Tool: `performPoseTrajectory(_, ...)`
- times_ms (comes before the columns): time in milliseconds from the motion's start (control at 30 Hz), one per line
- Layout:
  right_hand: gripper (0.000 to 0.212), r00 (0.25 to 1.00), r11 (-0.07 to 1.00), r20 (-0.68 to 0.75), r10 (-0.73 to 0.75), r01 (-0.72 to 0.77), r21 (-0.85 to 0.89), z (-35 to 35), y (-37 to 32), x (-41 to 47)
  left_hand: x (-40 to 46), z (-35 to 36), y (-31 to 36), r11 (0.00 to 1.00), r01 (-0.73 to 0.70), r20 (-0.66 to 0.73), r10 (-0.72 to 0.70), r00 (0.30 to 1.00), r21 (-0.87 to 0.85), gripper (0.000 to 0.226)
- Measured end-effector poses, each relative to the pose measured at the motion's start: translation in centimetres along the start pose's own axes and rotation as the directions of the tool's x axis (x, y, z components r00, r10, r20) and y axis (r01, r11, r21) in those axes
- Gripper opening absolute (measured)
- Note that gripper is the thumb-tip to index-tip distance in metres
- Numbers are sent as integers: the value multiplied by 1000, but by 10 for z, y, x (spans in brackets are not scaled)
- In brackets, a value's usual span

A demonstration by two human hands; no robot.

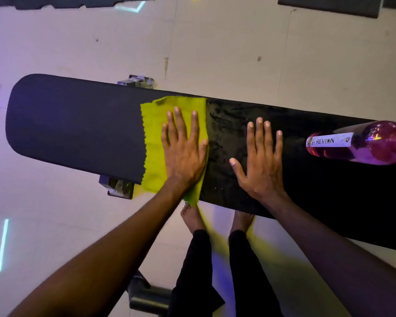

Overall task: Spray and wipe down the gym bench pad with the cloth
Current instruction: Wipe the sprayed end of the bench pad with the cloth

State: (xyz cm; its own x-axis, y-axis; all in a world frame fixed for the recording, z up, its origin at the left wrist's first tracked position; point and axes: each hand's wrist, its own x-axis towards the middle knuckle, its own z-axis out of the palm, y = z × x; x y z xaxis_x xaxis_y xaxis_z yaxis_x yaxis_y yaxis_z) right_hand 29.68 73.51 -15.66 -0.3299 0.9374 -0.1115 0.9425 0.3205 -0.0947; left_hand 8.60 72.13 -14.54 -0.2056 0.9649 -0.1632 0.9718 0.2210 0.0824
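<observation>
A long black gym bench pad [73,126] runs across the view from left to right. A yellow-green cloth [153,138] lies spread flat across its middle, its near end hanging over the near edge. My left hand [184,147] presses flat on the cloth, fingers spread. My right hand [261,161] rests flat on the bare pad to the right of the cloth, holding nothing. Between and around the hands the pad glistens with wet droplets. A pink bottle [361,143] labelled Revlon lies on its side on the pad at the right.
Pale tiled floor [215,49] surrounds the bench. Metal frame feet show under the pad at the far side [137,81] and the near side [119,186]. My bare feet [192,218] and dark trousers stand against the near edge. Dark mats lie along the top.
</observation>
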Motion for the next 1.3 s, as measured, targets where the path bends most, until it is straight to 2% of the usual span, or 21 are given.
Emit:
performPoseTrajectory(133,94,1000,1000,-5,9,-9,-19,2,-1,-3,58,-10,8,973,-231,6,231,973,-8,67)
performPoseTrajectory(200,94,1000,1000,-8,8,-9,-16,2,-1,-2,70,-13,-6,966,-257,-3,257,966,8,64)
performPoseTrajectory(267,94,1000,1000,-6,0,0,2,2,3,-3,60,-12,-20,984,-177,-42,176,983,-6,63)
performPoseTrajectory(333,93,1000,999,-1,-13,13,31,0,8,-5,35,-9,-25,999,-9,-64,7,998,-36,64)
performPoseTrajectory(400,93,1000,999,8,-7,6,38,-2,11,-8,4,-5,-13,990,136,-35,-137,990,-39,67)
performPoseTrajectory(433,93,1000,1000,10,2,-2,29,-3,10,-9,-8,-4,-2,988,153,-10,-154,988,-35,69)
performPoseTrajectory(467,93,1000,1000,10,9,-9,17,-3,9,-10,-14,-3,12,992,125,10,-124,992,-32,71)
performPoseTrajectory(533,95,1000,1000,10,12,-12,-2,-2,7,-10,-3,-3,33,998,-41,39,42,998,-38,71)
performPoseTrajectory(600,95,1000,1000,4,6,-6,2,-1,7,-10,34,-7,38,969,-247,38,248,968,-28,66)
performPoseTrajectory(633,95,1000,1000,3,-2,2,11,-1,8,-10,52,-11,34,953,-304,38,304,952,-14,64)
performPoseTrajectory(700,96,1000,999,10,-20,20,31,-1,14,-13,70,-14,20,949,-314,29,314,949,16,62)
performPoseTrajectory(767,95,999,999,14,-29,28,38,-2,23,-20,60,-12,4,964,-265,-13,265,964,7,61)
performPoseTrajectory(833,95,999,999,16,-32,31,32,-1,33,-30,33,-6,-2,989,-144,-46,143,989,-15,63)
performPoseTrajectory(933,96,1000,1000,11,-14,14,21,1,36,-37,-9,5,23,1000,29,-26,-29,999,-3,67)
performPoseTrajectory(1000,96,1000,1000,-3,-6,6,19,3,33,-37,-18,9,54,1000,-18,0,18,1000,20,69)
performPoseTrajectory(1100,96,1000,1000,-21,-12,13,26,6,34,-37,18,4,80,975,-223,1,223,975,-12,66)
performPoseTrajectory(1167,96,999,1000,-26,-18,18,22,7,35,-37,50,-1,79,951,-310,0,310,951,-9,63)
performPoseTrajectory(1233,96,1000,999,-23,-17,18,33,6,36,-38,61,-4,68,940,-341,-7,341,940,16,61)
performPoseTrajectory(1300,96,1000,999,-22,-18,19,40,4,36,-38,49,-2,55,958,-288,-41,288,957,14,61)
